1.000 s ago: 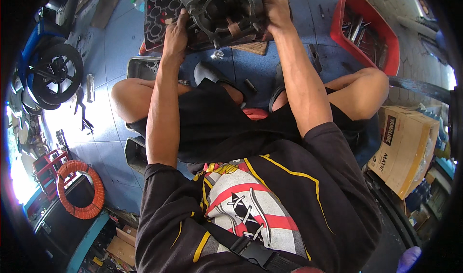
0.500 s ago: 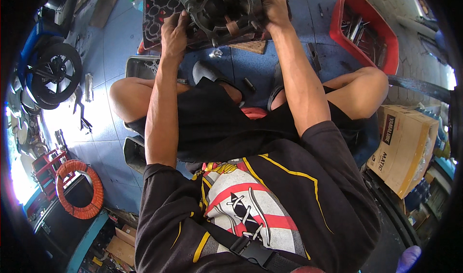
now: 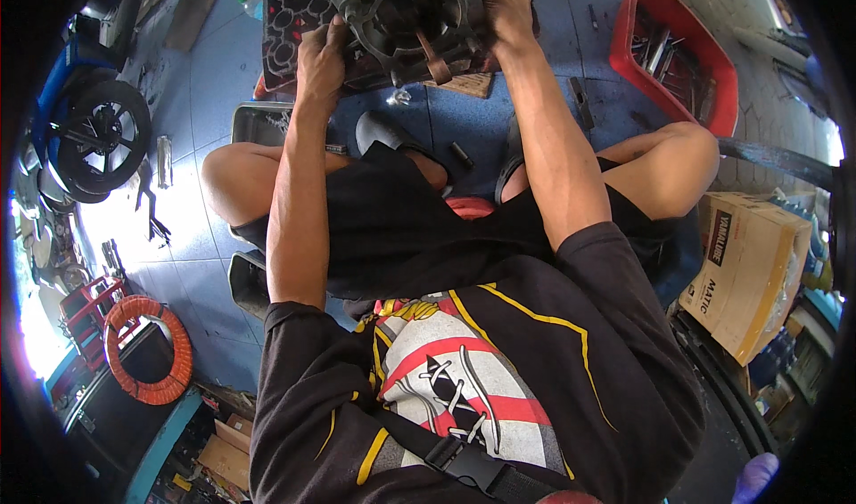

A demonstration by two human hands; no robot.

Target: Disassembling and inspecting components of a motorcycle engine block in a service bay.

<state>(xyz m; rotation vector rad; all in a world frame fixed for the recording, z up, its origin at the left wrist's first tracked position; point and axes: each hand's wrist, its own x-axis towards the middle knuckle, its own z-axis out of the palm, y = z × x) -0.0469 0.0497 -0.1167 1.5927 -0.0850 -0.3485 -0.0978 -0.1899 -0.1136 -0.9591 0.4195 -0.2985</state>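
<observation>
2 bare hands hold 1 big grey metal engine block with a round hole in the middle [image 3: 415,18], up at 12 o'clock in the view. The left hand [image 3: 319,58] is wrapped on the block's side at 9 o'clock, and its grip is closed on the edge. The right hand [image 3: 504,9] presses on the side at 3 o'clock, with its fingers curled over the rim. I think one hand sits on each side so the heavy block stays steady and does not tip.

The block rests on 1 dark plastic crate with many round holes [image 3: 294,14], which keeps it up off the blue tiled floor [image 3: 201,103]. The person sits low with 2 bare knees apart, so the block is close in front, between the legs.

At 2 o'clock sits 1 red plastic tray holding metal tools [image 3: 713,67], within reach. At 3 o'clock is 1 brown cardboard box [image 3: 744,272]. At 9 o'clock stands 1 black wheel with a tyre [image 3: 98,143]. At 8 o'clock lies 1 orange coiled hose [image 3: 143,361].
</observation>
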